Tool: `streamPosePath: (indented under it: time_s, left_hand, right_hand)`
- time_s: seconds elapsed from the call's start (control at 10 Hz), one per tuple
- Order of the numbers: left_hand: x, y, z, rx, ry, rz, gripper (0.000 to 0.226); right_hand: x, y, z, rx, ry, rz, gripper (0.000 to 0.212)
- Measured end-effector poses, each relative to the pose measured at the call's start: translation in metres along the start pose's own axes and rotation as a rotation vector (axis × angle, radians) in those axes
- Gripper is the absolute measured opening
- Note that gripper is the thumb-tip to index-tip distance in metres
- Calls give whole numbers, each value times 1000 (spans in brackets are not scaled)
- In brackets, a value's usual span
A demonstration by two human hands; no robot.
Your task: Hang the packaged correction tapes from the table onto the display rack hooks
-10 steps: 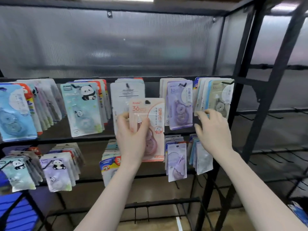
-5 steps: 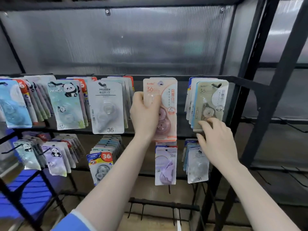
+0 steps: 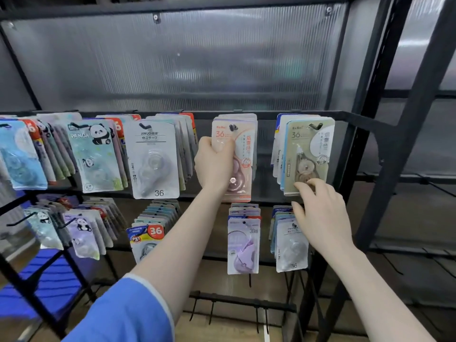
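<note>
The left hand [image 3: 214, 166] grips a pink packaged correction tape [image 3: 240, 154], fingers curled round its left edge, its hang hole on a hook [image 3: 232, 127] of the display rack's [image 3: 365, 124] top rail. The right hand [image 3: 323, 213], fingers loosely spread and holding nothing, touches the bottom edge of the beige pack [image 3: 308, 156] near the rail's right end.

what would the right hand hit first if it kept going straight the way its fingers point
Probably nothing new: the right hand points up and forward, fingertips already on the lower edge of the beige correction tape pack. Pushing on would press that pack into those hanging behind it.
</note>
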State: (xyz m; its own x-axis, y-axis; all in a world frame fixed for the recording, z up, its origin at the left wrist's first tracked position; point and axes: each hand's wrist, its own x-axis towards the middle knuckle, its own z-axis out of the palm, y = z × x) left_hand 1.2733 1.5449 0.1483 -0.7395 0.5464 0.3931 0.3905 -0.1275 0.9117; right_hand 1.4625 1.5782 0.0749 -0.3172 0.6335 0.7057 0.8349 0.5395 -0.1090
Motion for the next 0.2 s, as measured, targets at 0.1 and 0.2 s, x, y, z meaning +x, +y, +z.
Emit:
streamPosePath:
  time_s: [0.1,0.2]
  left_hand:
    - [3,-3,2,52,34,-27,33]
    - [-4,-9,-6,146,78,-11,44]
  right_hand:
    - [-4,-2,2,-2,-20,3,36]
    - [-11,-3,0,-18,-9,38,35]
